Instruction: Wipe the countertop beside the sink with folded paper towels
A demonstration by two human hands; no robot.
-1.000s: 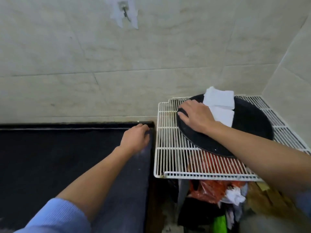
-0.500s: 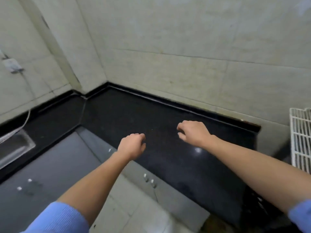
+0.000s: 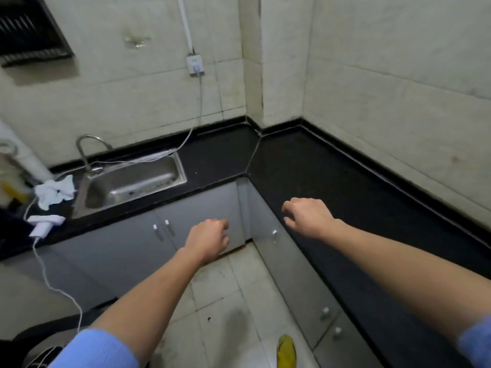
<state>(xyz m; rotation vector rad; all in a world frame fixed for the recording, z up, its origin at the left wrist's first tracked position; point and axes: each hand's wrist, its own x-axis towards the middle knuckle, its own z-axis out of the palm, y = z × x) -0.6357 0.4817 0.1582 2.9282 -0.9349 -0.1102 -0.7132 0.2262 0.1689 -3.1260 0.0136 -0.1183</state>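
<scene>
A black L-shaped countertop runs along two tiled walls and holds a steel sink at the left. White crumpled paper towels lie on the counter left of the sink. My left hand hangs in front of the grey cabinet doors with loosely curled fingers and holds nothing. My right hand hovers over the front edge of the right counter run, fingers relaxed and empty. Neither hand touches the counter or any towel.
A curved tap stands behind the sink. A white cable runs from a wall socket across the sink to a white charger at the counter's left edge. Grey cabinets sit below. A yellow shoe shows on the tiled floor.
The view has swung left from the wire rack and dark tray to the sink corner. My right hand left the tray and its folded towels; both hands now hang empty.
</scene>
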